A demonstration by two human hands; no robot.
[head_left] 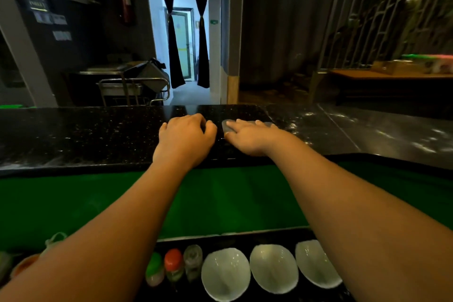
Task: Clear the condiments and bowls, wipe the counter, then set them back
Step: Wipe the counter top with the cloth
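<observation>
On the far speckled black counter [98,135], your right hand [247,138] rests with its grip spread flat on a thin, limp grey cloth [226,124]. Your left hand [185,137] is curled, and I cannot tell if it holds anything. Near you, three glossy white bowls [225,273] and the capped condiment bottles [174,265] look slippery and breakable, so take rims and bodies

Rightmost bowl [311,262] partly behind right arm [367,203]

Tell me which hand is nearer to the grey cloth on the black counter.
Right. The right hand lies flat on the grey cloth, fingers straight over it. The left hand rests beside it on the counter, fingers curled, just off the cloth's left edge.
</observation>
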